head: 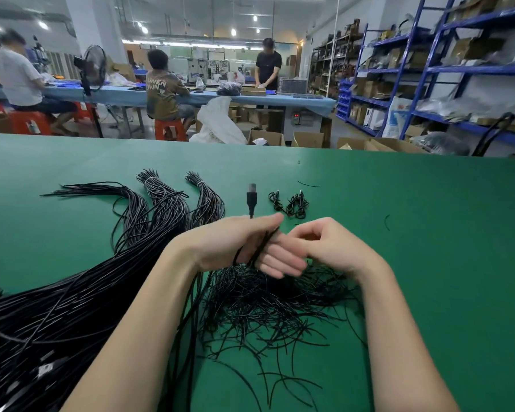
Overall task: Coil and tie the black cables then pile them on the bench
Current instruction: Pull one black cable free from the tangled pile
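A: Black rubber-sheathed cable with a USB plug [251, 200] is winding round the left hand [235, 242], fingers straight, thumb pinning the strands; the plug is standing up just beyond the knuckles. The right hand [330, 243] is curling beside it; whether it is pinching anything I cannot tell

B: The risk?

A: Loops are likely slipping off those straight fingers, or snagging the loose heap of thin black tie wires [274, 301] lying under both wrists

B: Room?

A: Bare green bench mat [428, 233] is lying right of the right hand; the small tied coils [295, 203] are sitting just beyond it, and the long uncoiled cable bundles [72, 292] are crowding the left
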Demonstrator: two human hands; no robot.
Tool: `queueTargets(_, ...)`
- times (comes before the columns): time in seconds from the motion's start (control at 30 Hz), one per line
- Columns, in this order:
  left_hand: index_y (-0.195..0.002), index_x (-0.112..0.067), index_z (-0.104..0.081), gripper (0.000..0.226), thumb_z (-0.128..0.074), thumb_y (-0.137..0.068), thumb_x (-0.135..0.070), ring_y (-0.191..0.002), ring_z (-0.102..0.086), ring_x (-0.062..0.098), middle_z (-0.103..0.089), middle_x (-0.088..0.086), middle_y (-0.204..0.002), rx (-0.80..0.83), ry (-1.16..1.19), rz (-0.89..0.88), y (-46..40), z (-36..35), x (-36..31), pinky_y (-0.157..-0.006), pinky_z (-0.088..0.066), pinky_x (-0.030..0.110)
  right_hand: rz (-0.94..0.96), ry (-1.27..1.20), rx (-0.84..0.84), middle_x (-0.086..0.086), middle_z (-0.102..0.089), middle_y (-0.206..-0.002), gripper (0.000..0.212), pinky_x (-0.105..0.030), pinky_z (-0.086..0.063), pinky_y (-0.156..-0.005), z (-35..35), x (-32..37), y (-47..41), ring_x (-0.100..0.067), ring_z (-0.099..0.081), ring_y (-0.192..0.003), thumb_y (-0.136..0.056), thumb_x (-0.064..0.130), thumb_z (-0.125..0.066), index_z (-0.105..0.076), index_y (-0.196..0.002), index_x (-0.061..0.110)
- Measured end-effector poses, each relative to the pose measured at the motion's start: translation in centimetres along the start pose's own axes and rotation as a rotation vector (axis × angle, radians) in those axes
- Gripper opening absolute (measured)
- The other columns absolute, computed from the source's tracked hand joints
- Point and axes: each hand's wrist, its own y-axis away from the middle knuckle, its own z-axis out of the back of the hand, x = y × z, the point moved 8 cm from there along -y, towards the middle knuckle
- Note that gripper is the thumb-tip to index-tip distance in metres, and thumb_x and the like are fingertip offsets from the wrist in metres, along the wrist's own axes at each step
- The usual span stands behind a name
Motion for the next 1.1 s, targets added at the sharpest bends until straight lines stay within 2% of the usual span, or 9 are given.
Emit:
queueTargets(0.1, -0.128, 0.004, -0.061, 0.069, -0.038, -0.097, -0.053, -0.114, -0.068, 0.029, -0.07, 0.019, -0.122, -0.104, -0.124, 0.11, -0.5, 0.7, 1.3, -0.098, -0.055, 0.035, -0.004, -0.118, -0.105, 0.007, -0.071, -0.067, 0.015, -0.018, -0.041, -0.053, 1.3, 1.0, 0.1, -0.005, -0.046, -0.05, -0.093, 0.019, -0.07, -0.078, -0.081, 0.018)
queueTargets(0.2, -0.129, 0.003, -0.062, 0.06, -0.038, -0.104, -0.046, -0.113, -0.069, 0.028, -0.071, 0.018, -0.12, -0.259, -0.099, 0.071, -1.1, 1.7, 1.3, -0.104, -0.052, 0.041, -0.013, -0.186, -0.195, 0.004, -0.072, -0.067, 0.015, -0.022, -0.05, -0.059, 1.4, 1.6, -0.3, -0.007, -0.056, -0.054, -0.095, 0.014, -0.069, -0.077, -0.081, 0.015)
queueTargets(0.33, -0.116, 0.007, -0.068, 0.046, -0.051, -0.104, -0.034, -0.113, -0.069, 0.027, -0.075, 0.016, -0.106, -0.312, -0.063, -0.042, -0.6, 2.6, 0.3, -0.107, -0.049, 0.043, -0.078, -0.446, -0.215, -0.003, -0.077, -0.077, 0.014, -0.021, -0.06, -0.066, 1.0, 1.4, -0.3, -0.009, -0.072, -0.071, -0.096, 0.003, -0.066, -0.077, -0.089, 0.009)
queueTargets(0.53, -0.122, 0.003, -0.066, 0.046, -0.063, -0.093, -0.032, -0.11, -0.071, 0.028, -0.074, 0.02, -0.111, -0.39, 0.04, -0.065, -0.9, 3.0, 0.6, -0.102, -0.053, 0.042, -0.128, -0.267, -0.253, 0.012, -0.077, -0.078, 0.011, -0.018, -0.048, -0.063, 2.0, 1.2, 0.3, -0.002, -0.066, -0.075, -0.089, 0.019, -0.076, -0.082, -0.085, 0.027)
queueTargets(0.67, -0.116, 0.005, -0.068, 0.036, -0.059, -0.1, -0.026, -0.107, -0.072, 0.025, -0.074, 0.018, -0.111, -0.432, 0.009, -0.062, -1.1, 3.1, 0.8, -0.099, -0.055, 0.037, -0.123, -0.193, -0.298, 0.014, -0.071, -0.065, 0.006, -0.019, -0.043, -0.061, 2.3, 1.6, 0.4, -0.004, -0.062, -0.071, -0.084, 0.019, -0.08, -0.079, -0.081, 0.025)
queueTargets(0.73, -0.111, 0.005, -0.069, 0.034, -0.055, -0.103, -0.025, -0.107, -0.071, 0.021, -0.074, 0.015, -0.111, -0.448, -0.041, -0.069, -1.1, 3.2, 0.6, -0.098, -0.055, 0.033, -0.153, -0.124, -0.302, 0.015, -0.073, -0.072, 0.006, -0.022, -0.043, -0.066, 2.3, 1.6, 0.5, -0.003, -0.063, -0.079, -0.081, 0.022, -0.082, -0.08, -0.077, 0.025)
queueTargets(0.83, -0.115, 0.006, -0.067, 0.037, -0.049, -0.106, -0.025, -0.11, -0.07, 0.021, -0.074, 0.014, -0.113, -0.475, -0.055, -0.059, -1.1, 3.5, 0.5, -0.1, -0.054, 0.033, -0.188, -0.117, -0.228, 0.003, -0.078, -0.082, 0.012, -0.025, -0.047, -0.069, 1.7, 1.5, 0.6, -0.006, -0.062, -0.074, -0.084, 0.02, -0.078, -0.081, -0.073, 0.023)
queueTargets(0.9, -0.116, 0.004, -0.066, 0.036, -0.048, -0.106, -0.025, -0.111, -0.069, 0.024, -0.074, 0.014, -0.114, -0.476, 0.013, -0.056, -1.1, 3.4, 0.6, -0.102, -0.053, 0.037, -0.193, -0.311, -0.199, -0.007, -0.078, -0.079, 0.011, -0.023, -0.057, -0.062, 1.2, 1.6, 0.7, -0.008, -0.066, -0.065, -0.087, 0.009, -0.077, -0.08, -0.079, 0.016)
queueTargets(1.1, -0.103, -0.003, -0.067, 0.027, -0.049, -0.105, -0.023, -0.083, -0.065, 0.021, -0.067, 0.012, -0.092, -0.433, 0.212, -0.081, -1.7, 2.9, 0.9, -0.092, -0.057, 0.036, -0.171, -0.508, -0.21, -0.013, -0.076, -0.075, 0.01, -0.024, -0.063, -0.065, 0.3, 1.7, 0.7, -0.018, -0.075, -0.067, -0.085, -0.004, -0.077, -0.07, -0.089, 0.002)
